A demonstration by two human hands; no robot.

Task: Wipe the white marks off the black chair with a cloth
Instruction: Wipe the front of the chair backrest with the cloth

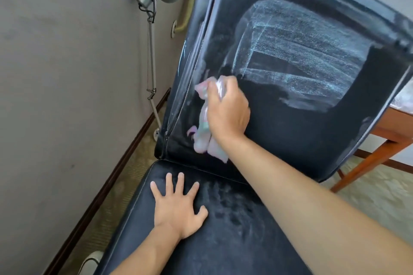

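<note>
1. The cloth (204,138), pale pink and bunched, sits pressed against the lower left of the black chair (290,131) backrest.
2. The right hand (225,111) has its fingers curled tight around that cloth, with a tail of it hanging below the wrist.
3. White marks (297,60) spread up and to the right of that hand, untouched.
4. Below it, the left hand (177,204) lies flat on the seat, fingers spread wide, holding nothing.
5. Faint white smears lie just right of that palm.
6. Far left of both hands, a floor lamp (152,29) stands by the wall.
</note>
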